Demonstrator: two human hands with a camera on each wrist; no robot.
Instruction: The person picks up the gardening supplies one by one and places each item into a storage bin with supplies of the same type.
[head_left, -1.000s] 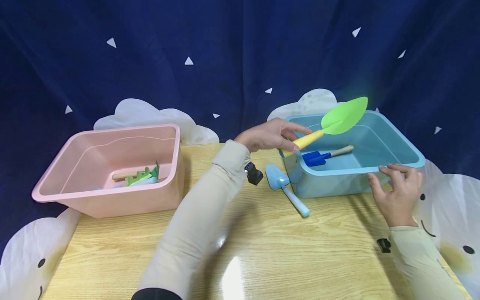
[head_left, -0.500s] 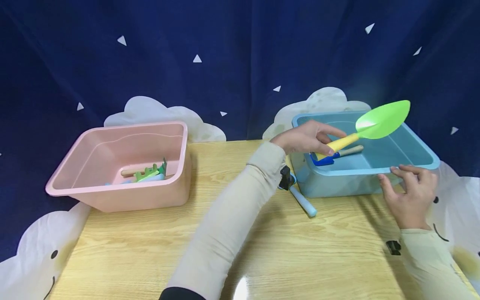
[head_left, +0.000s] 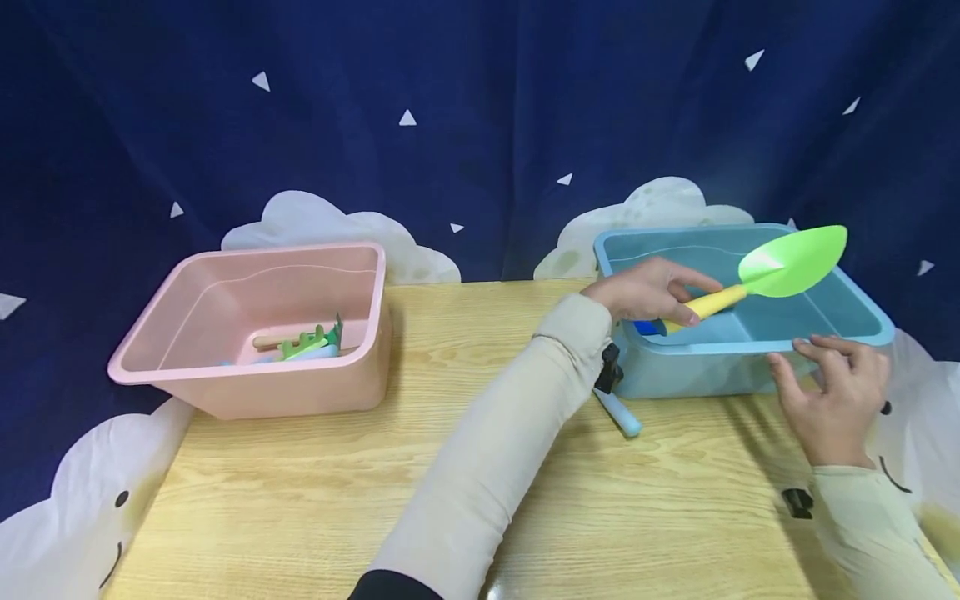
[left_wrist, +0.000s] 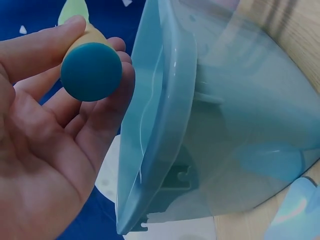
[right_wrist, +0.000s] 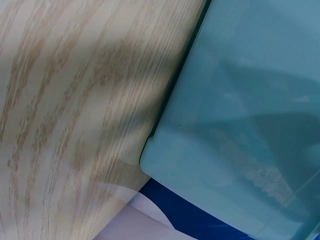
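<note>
My left hand pinches the yellow handle of a toy trowel with a bright green blade. It holds the trowel over the blue bin, blade pointing right. In the left wrist view, thumb and fingers close round the handle near its teal end cap. At the bin's front rim, my right hand grips the edge, fingertips on top and thumb against the outer wall. The right wrist view shows only the bin's wall and wood. Inside the bin, a dark blue shovel is mostly hidden.
A light blue trowel lies on the wooden table beside the blue bin, partly behind my left wrist. At left stands a pink bin with several toy garden tools inside. A dark blue curtain hangs behind.
My left hand has carried the green trowel rightward and slightly lower over the blue bin. The head view has turned left a little. My right hand keeps its place on the rim.
</note>
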